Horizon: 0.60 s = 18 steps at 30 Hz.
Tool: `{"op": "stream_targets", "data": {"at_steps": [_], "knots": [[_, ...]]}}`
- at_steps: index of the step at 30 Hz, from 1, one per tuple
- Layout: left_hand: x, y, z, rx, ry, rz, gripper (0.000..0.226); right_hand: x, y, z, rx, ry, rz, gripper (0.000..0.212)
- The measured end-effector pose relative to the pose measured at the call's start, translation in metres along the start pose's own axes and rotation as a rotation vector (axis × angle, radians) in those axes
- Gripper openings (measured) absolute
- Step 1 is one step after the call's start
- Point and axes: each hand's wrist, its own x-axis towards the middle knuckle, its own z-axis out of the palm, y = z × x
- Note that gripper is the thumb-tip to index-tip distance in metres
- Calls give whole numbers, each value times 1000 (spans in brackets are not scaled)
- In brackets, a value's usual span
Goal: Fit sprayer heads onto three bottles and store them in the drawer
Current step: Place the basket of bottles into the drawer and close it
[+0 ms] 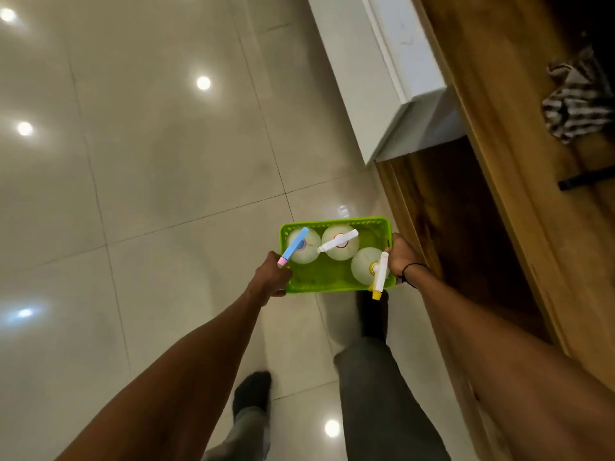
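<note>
A bright green plastic basket (332, 281) hangs in the air in front of me, above the floor. My left hand (271, 276) grips its left rim and my right hand (402, 257) grips its right rim. Three pale round bottles stand upright inside it, each with a sprayer head on. The left bottle (307, 254) carries a blue head with a pink tip (294, 246). The middle bottle (342, 252) has a white head (339, 242). The right bottle (364, 267) has a white head with a yellow tip (381, 274).
Glossy cream floor tiles (149, 161) spread to the left. A wooden unit (499, 161) runs along the right, with a white cabinet edge (392, 78) beyond it. A striped cloth (575, 104) and a dark object (585, 179) lie on the wood. My legs and socked feet are below.
</note>
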Motion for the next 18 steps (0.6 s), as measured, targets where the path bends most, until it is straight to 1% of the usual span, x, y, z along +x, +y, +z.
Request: {"op": "stream_targets", "data": {"at_steps": [4, 7, 12, 17, 18], "knots": [[36, 15, 7, -87, 61, -34, 36, 54, -26, -10, -66, -22, -52, 24], [56, 24, 14, -119, 76, -45, 39, 87, -36, -12, -55, -30, -66, 7], [91, 29, 22, -136, 61, -73, 45, 135, -43, -4, -24, -72, -49, 27], [123, 28, 29, -118, 32, -113, 50, 167, -49, 4, 27, -97, -36, 15], [128, 26, 30, -111, 35, -121, 51, 172, -50, 7, 35, -101, -34, 18]]}}
